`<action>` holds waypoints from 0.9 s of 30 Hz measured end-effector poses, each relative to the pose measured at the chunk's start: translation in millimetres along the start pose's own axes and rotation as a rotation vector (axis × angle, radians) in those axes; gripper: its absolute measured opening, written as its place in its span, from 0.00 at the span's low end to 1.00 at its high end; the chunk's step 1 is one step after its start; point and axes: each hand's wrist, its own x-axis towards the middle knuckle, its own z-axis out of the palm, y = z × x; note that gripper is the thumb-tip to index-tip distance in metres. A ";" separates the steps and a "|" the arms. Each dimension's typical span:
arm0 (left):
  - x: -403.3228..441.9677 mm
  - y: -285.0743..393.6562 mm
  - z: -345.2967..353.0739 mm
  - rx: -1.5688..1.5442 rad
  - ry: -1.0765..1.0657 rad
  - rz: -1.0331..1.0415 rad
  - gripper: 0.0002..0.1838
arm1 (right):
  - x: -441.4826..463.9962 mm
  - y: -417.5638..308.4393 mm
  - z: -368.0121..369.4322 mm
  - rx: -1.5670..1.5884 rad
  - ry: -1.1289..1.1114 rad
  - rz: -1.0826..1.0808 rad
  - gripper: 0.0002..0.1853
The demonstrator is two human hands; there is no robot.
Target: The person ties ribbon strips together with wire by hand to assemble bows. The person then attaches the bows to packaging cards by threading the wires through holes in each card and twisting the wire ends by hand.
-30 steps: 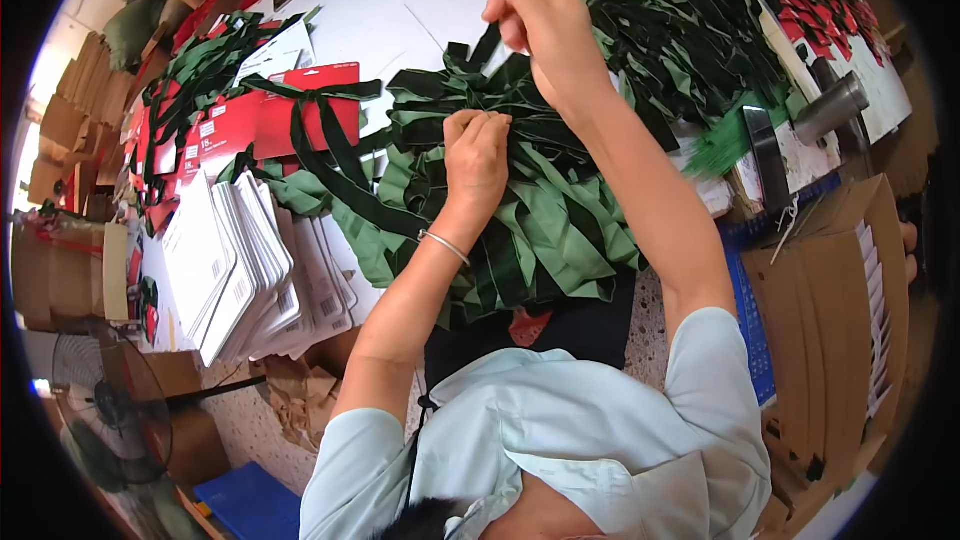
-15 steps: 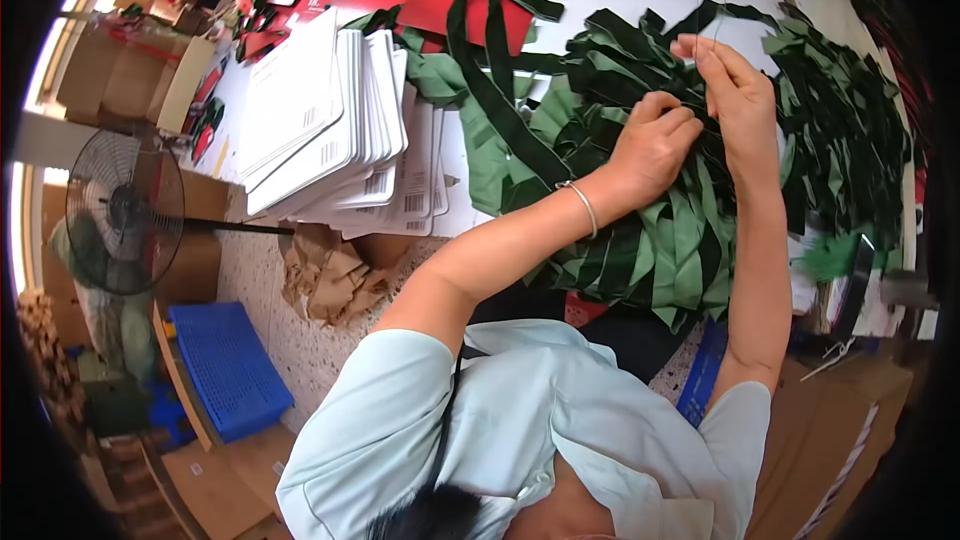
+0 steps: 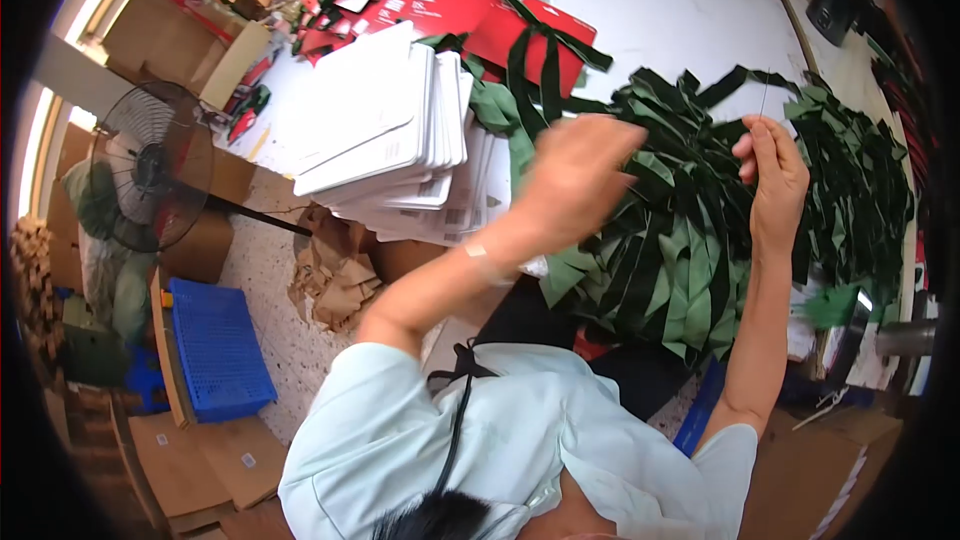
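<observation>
A large pile of dark and light green ribbons [image 3: 690, 230] lies at the table's front edge. Over its left side hangs my left hand [image 3: 585, 180], smeared by motion, so its fingers and anything in them are unclear. My right hand [image 3: 775, 165] is raised over the pile's right part, thumb and forefinger pinched together. A thin wire or thread [image 3: 764, 98] rises from that pinch. To the left, a green ribbon bow [image 3: 545, 35] rests on a red card [image 3: 500, 30].
Stacked white cards [image 3: 370, 130] sit at the table's left front. More ribbons [image 3: 855, 170] lie on the right, near a metal cylinder [image 3: 905, 338]. A fan [image 3: 150, 168] and a blue basket [image 3: 222, 350] stand at the left. A dark cup [image 3: 838, 0] is at the back right.
The view has swung, shifting the table contents rightward in it. My left hand has lifted off the ribbons and moved left. My right hand stays raised, now pinching the thin strand.
</observation>
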 end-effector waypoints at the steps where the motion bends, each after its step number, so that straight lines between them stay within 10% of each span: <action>1: -3.6 -16.6 -39.7 0.177 0.022 0.006 0.28 | -0.1 0.6 -1.2 0.015 -0.012 -0.007 0.11; 5: -46.3 -80.8 -161.0 0.851 0.034 -0.285 0.27 | -0.4 1.5 -4.4 0.048 -0.038 -0.029 0.11; 10: -67.3 -78.7 -184.7 0.538 -0.177 -0.724 0.26 | -2.9 0.0 -4.2 0.044 -0.056 -0.028 0.12; 21: -73.6 -47.1 -168.9 0.604 -0.293 -0.311 0.17 | -11.6 2.8 -10.4 0.058 -0.083 -0.076 0.11; 27: -26.9 -4.6 -167.4 0.684 0.057 -0.070 0.12 | -17.9 -9.1 -7.1 0.045 -0.143 -0.068 0.12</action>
